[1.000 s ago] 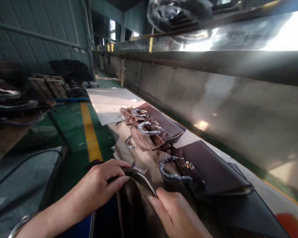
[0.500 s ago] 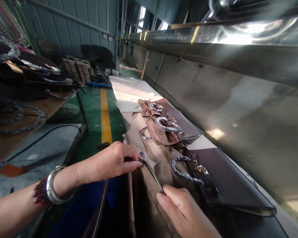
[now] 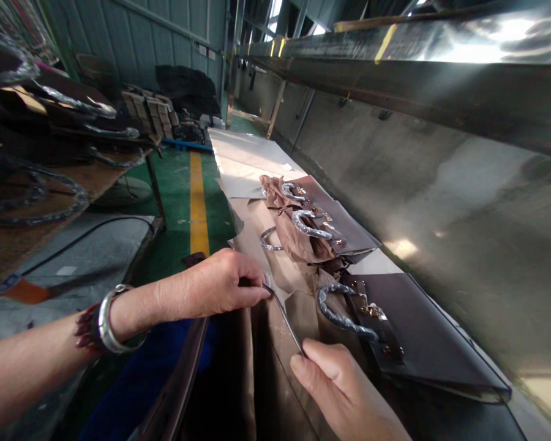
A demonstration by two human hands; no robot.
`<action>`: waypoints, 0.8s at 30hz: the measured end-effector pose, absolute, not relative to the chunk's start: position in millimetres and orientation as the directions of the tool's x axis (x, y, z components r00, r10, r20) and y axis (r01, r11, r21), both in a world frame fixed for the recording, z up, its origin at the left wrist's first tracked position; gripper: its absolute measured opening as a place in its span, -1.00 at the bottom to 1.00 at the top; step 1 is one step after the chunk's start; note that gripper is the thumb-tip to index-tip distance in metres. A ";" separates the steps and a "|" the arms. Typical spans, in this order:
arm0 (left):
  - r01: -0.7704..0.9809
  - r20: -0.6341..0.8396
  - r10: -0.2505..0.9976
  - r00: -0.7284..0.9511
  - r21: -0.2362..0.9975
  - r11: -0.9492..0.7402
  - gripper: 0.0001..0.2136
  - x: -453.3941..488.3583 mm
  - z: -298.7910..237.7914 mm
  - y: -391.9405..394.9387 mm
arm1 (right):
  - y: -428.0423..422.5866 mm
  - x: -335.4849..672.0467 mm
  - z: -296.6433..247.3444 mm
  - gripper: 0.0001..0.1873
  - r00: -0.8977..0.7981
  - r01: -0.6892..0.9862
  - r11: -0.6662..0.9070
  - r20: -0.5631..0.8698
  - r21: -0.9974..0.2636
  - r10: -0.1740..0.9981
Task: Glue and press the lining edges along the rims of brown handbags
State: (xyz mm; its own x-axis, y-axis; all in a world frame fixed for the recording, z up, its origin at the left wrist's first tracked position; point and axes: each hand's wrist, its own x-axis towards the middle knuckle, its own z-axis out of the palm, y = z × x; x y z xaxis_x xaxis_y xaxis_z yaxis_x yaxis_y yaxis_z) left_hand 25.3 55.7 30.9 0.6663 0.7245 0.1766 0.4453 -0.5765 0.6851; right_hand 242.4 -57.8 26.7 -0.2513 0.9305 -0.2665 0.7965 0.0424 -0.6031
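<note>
My left hand (image 3: 220, 285) pinches the far corner of a dark brown bag panel (image 3: 275, 367) at the front of a long bench. My right hand (image 3: 342, 392) grips the same panel's edge nearer to me, thumb on top. A thin shiny edge runs between the two hands. Just right of my hands lies a dark brown handbag (image 3: 413, 337) with a plastic-wrapped handle (image 3: 337, 309) and gold clasp. Further along lie two more handbags (image 3: 321, 220) with wrapped handles and tan paper stuffing.
The long bench (image 3: 243, 159) runs away from me, covered in white sheets. A shiny metal wall (image 3: 441, 184) borders its right side. A green floor with a yellow line (image 3: 196, 202) lies to the left. A table (image 3: 37, 202) with bags and wrapped handles stands at far left.
The view has swung left and tilted. My left hand has shifted from lying over the panel's corner to pinching it. My right hand keeps its grip on the edge.
</note>
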 end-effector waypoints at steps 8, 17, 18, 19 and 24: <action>0.585 0.133 0.783 0.608 0.592 -0.554 -0.82 29.5 42.4 51.0 | -54.3 242.1 24.7 -0.51 -0.268 0.711 0.020 -0.244 -0.703 0.932; 0.732 0.067 0.841 0.537 0.459 -0.504 -0.81 34.1 51.7 40.5 | -40.5 231.0 27.3 -0.64 -0.248 0.786 0.035 -0.262 -0.618 0.933; 0.737 0.066 0.839 0.541 0.444 -0.510 -0.81 35.0 52.4 38.8 | -39.5 229.3 28.0 -0.64 -0.247 0.813 0.051 -0.265 -0.580 0.932; 0.742 0.065 0.836 0.545 0.426 -0.517 -0.81 35.9 52.8 37.0 | -38.2 227.6 28.6 -0.62 -0.253 0.830 0.070 -0.262 -0.553 0.931; 0.694 0.124 0.748 0.652 0.301 -0.654 -0.82 40.9 51.1 28.8 | -29.0 219.1 28.7 -0.63 -0.264 0.818 0.128 -0.169 -0.561 0.949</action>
